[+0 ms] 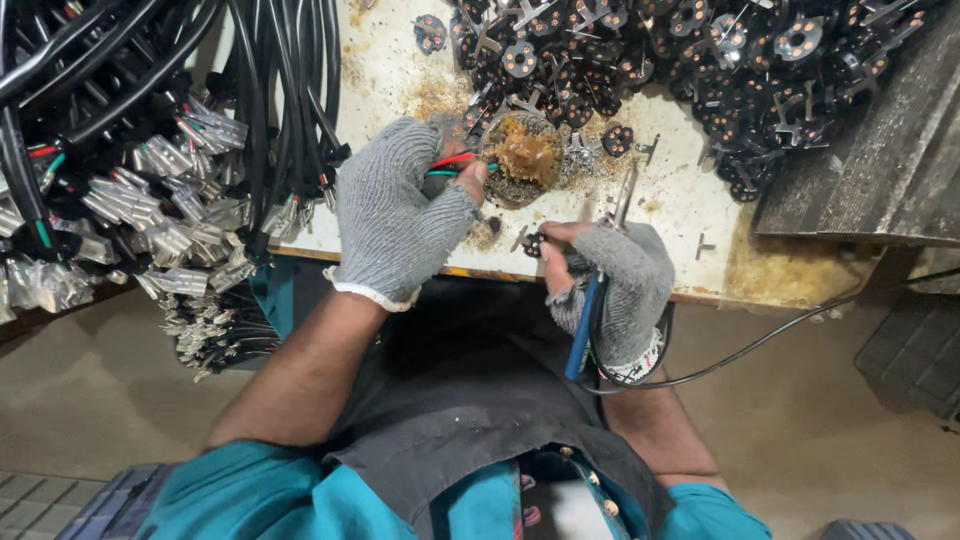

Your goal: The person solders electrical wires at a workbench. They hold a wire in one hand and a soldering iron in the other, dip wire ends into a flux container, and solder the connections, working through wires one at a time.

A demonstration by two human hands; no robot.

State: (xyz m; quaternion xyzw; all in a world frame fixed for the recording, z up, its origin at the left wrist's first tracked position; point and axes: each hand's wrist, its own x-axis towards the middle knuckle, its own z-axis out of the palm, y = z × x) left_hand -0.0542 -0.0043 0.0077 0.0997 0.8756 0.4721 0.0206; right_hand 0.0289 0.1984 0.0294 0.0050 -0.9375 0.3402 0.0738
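Observation:
My left hand (pixel 398 208), in a grey knit fingerless glove, pinches a black cable end with red and green wires (pixel 452 164) at the rim of a small round tin of brown paste (pixel 522 158). My right hand (pixel 612 285), gloved the same way, grips a blue-handled soldering iron (pixel 592 305) whose metal tip points up toward the tin. The same hand's fingertips hold a small black round plug insert (pixel 533 243).
A heap of black round plug inserts with metal pins (pixel 700 70) covers the back of the stained white bench (pixel 690 195). Bundles of black cables with metal terminals (pixel 150 180) hang at the left. The iron's black cord (pixel 770 335) trails right. A dark ridged block (pixel 880 150) sits at the right.

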